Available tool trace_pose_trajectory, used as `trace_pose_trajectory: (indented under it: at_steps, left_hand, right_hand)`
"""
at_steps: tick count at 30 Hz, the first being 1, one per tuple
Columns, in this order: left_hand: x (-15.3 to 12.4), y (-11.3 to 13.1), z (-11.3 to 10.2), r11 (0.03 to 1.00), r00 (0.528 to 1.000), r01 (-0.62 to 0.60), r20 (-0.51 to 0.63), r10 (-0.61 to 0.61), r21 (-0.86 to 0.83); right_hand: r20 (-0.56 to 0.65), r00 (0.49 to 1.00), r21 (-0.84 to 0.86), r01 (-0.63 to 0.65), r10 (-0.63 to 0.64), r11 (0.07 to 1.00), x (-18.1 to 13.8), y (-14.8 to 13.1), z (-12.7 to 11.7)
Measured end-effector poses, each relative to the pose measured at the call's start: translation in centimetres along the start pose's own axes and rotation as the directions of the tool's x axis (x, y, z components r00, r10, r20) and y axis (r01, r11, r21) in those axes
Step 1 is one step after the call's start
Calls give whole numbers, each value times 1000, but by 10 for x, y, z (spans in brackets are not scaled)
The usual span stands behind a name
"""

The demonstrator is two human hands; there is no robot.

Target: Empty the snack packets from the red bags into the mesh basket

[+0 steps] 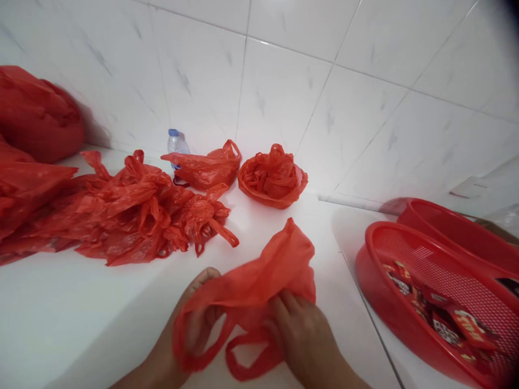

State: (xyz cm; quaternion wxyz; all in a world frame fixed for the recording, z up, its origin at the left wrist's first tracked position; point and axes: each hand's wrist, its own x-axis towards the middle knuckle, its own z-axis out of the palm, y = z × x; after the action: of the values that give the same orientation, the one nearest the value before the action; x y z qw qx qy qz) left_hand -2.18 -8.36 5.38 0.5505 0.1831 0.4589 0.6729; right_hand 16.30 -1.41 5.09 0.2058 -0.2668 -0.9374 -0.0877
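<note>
A red plastic carrier bag (263,275) is held up between my hands above the white table, its two handle loops hanging toward me. My left hand (200,308) grips the bag's left side near one handle, its fingers partly covered by the red film. On the right side, my right hand (298,327) is closed on the bag, knuckles up and fingertips hidden in the folds. A heap of crumpled red plastic bags (141,210) lies to the left, beyond my left hand.
Against the tiled wall stand a clear bottle (173,141) with a blue cap, a red bag (208,170) and a bunched red bag (273,181). At right are a red mesh basket (377,237) holding wrapped snack packets (446,319) and another red basket (417,208). A large red bundle (40,116) sits far left.
</note>
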Motion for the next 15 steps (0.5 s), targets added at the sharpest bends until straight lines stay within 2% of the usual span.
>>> trace_pose_trajectory:
  at_steps: [3,5,7,9,11,13,15]
  left_hand:
    - [16,17,-16,993,990,-96,-99,103,73]
    - [27,27,-24,969,976,-121,-151,155,216]
    - [32,33,-28,885,973,-145,-99,209,443]
    - [27,39,-25,694,952,-250,42,302,675]
    - [14,45,-16,439,876,-435,257,408,786]
    - [-4,53,-3,224,748,-623,488,450,749]
    - [-20,63,12,113,611,-769,671,421,629]
  right_hand:
    - [204,957,-212,-163,207,964,6,40,1]
    - [244,927,-254,-224,286,941,15,62,-4]
    - [233,934,-204,-225,271,953,25,76,-10]
    - [203,954,-135,-196,221,971,36,82,-12]
    - [182,964,-89,-182,196,979,45,84,-11]
    - [184,967,-67,-165,175,984,50,84,-10]
    - [181,973,-55,-133,141,990,54,82,-10]
